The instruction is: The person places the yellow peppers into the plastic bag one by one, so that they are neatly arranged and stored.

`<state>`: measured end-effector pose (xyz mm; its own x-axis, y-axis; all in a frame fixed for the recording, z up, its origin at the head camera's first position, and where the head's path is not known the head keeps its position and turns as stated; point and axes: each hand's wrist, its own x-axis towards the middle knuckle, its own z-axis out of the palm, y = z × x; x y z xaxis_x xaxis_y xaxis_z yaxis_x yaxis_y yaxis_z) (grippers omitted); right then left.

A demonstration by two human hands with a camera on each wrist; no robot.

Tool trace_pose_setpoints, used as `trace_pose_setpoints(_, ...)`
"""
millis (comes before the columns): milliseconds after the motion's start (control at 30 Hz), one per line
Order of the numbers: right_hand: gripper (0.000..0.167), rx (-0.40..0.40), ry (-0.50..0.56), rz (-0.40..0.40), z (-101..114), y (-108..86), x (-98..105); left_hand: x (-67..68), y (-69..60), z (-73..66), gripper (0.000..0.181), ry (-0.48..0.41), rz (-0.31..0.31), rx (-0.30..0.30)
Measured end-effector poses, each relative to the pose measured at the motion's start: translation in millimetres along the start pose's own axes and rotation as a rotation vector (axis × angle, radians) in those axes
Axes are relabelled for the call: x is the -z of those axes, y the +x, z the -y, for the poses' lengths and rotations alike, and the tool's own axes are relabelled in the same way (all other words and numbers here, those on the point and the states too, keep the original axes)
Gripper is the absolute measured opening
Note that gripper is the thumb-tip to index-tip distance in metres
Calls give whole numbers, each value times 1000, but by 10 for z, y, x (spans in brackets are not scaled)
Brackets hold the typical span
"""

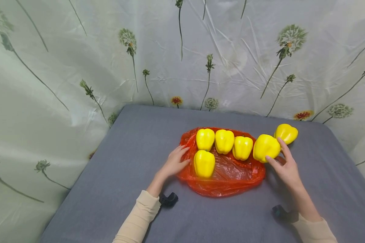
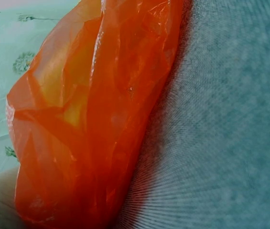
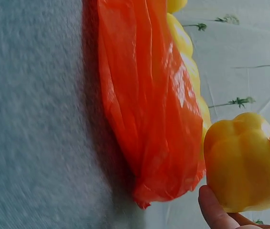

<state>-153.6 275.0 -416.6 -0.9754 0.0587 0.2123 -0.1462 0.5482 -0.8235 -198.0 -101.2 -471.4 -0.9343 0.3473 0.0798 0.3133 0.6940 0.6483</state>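
Observation:
My right hand (image 1: 287, 168) grips a yellow bell pepper (image 1: 266, 148) between thumb and fingers, over the right end of a red plastic bag (image 1: 228, 187). In the right wrist view the held pepper (image 3: 244, 162) is raised beside the bag's end. The bag lies with its mouth spread. Inside it, a row of yellow bell peppers (image 1: 224, 141) runs along the back, and another pepper (image 1: 204, 164) sits at the front left. My left hand (image 1: 174, 162) touches the bag's left rim, thumb and fingers apart; the bag mostly hides this hand in the left wrist view.
One more yellow bell pepper (image 1: 286, 134) lies on the grey-covered table (image 1: 134, 145) outside the bag, behind the right hand. Black wrist-worn pieces (image 1: 169, 199) show by both forearms. A shiny curtain (image 1: 170, 81) with a dandelion print hangs behind the table.

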Motion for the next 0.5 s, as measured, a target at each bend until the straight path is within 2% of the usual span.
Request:
trace_pose_setpoints(233, 74, 4, 20, 34, 51, -54, -39, 0, 10, 3, 52, -2, -1, 6)
trace_pose_setpoints(500, 76, 38, 42, 31, 99, -88, -55, 12, -13, -17, 52, -10, 4, 4)
